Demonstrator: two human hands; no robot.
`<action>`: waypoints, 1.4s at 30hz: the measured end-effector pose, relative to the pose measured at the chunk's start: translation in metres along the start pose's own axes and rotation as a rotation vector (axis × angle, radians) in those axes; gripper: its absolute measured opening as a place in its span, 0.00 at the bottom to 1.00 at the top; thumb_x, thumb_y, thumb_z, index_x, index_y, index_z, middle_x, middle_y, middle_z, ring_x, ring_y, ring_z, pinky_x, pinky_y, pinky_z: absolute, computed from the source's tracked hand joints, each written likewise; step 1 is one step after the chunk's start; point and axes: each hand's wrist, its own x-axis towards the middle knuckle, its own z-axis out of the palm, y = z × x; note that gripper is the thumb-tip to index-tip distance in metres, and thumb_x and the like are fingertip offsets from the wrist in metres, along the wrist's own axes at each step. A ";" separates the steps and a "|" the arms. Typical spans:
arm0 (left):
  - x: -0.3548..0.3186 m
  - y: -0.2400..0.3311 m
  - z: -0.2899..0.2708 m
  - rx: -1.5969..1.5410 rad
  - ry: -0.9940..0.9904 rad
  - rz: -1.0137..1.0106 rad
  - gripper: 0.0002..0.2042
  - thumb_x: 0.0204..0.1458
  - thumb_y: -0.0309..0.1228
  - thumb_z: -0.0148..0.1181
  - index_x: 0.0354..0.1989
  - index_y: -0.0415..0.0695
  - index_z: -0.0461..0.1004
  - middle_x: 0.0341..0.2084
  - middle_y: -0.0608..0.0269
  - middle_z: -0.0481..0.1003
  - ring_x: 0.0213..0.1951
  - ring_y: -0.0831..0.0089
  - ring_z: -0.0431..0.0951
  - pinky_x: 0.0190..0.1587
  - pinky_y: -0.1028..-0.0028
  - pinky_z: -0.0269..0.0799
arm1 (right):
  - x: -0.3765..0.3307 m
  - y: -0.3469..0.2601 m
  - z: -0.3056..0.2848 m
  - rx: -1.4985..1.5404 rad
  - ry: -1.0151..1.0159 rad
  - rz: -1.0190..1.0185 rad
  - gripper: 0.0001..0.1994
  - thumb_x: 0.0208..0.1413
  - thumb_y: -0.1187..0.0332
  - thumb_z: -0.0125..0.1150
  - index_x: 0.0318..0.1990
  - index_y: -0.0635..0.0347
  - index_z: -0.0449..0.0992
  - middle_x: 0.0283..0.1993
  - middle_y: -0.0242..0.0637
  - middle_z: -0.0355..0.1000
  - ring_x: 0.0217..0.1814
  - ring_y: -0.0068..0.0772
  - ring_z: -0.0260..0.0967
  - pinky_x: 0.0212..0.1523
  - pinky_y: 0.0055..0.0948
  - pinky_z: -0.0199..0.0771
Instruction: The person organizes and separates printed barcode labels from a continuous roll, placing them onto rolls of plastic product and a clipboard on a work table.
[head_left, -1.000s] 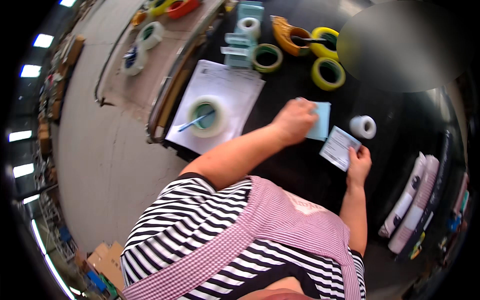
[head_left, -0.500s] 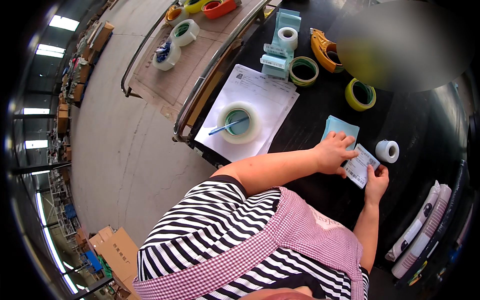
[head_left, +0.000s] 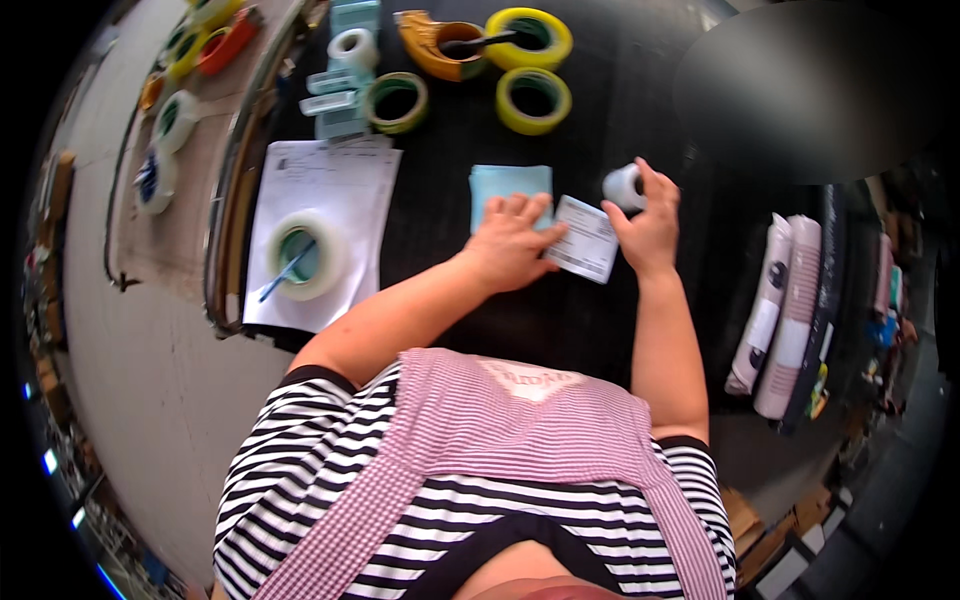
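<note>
My left hand [head_left: 510,243] rests on a light blue flat packet [head_left: 508,186] on the black table [head_left: 470,130] and pinches the left edge of a small white printed label [head_left: 585,240]. My right hand [head_left: 648,225] holds the label's right side with the thumb while its fingers curl over a small white roll [head_left: 622,186] standing just beyond the label. Both forearms reach forward from my striped shirt and pink checked apron.
A white paper sheet [head_left: 330,190] at the left carries a clear tape roll [head_left: 302,257] with a blue pen in it. Yellow and green tape rolls [head_left: 534,100], an orange tape dispenser [head_left: 435,48] lie farther back. Rolled pink and white packages [head_left: 780,310] lie at the right.
The view has swung so the table sits more centred. My right hand has reached up from the label's lower edge to the small white roll; my left hand stays on the blue packet.
</note>
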 end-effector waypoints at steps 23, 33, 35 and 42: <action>-0.039 -0.032 -0.023 -0.050 0.141 -0.218 0.32 0.39 0.37 0.76 0.55 0.43 0.71 0.59 0.54 0.67 0.59 0.54 0.66 0.61 0.60 0.65 | -0.045 -0.059 -0.013 0.298 -0.047 -0.244 0.24 0.46 0.76 0.66 0.55 0.62 0.73 0.62 0.49 0.66 0.63 0.51 0.65 0.63 0.42 0.65; -0.052 -0.044 -0.038 -0.257 0.208 -0.313 0.34 0.36 0.29 0.76 0.57 0.41 0.69 0.57 0.53 0.69 0.58 0.53 0.70 0.59 0.62 0.70 | -0.032 -0.093 0.062 0.597 -0.306 0.259 0.31 0.51 0.81 0.47 0.66 0.69 0.59 0.64 0.56 0.61 0.62 0.51 0.66 0.64 0.39 0.65; -0.051 -0.043 -0.039 -0.247 0.231 -0.315 0.35 0.38 0.28 0.75 0.58 0.41 0.68 0.56 0.52 0.70 0.57 0.53 0.71 0.58 0.61 0.70 | -0.031 -0.091 0.063 0.677 -0.330 0.316 0.30 0.52 0.80 0.47 0.66 0.67 0.60 0.61 0.51 0.64 0.57 0.43 0.68 0.60 0.35 0.68; -0.055 -0.057 -0.030 -0.472 0.360 -0.300 0.26 0.51 0.23 0.63 0.61 0.39 0.66 0.44 0.49 0.77 0.45 0.53 0.79 0.49 0.65 0.76 | -0.026 -0.087 0.063 0.743 -0.303 0.346 0.32 0.53 0.77 0.61 0.67 0.59 0.62 0.53 0.39 0.68 0.42 0.25 0.69 0.46 0.26 0.74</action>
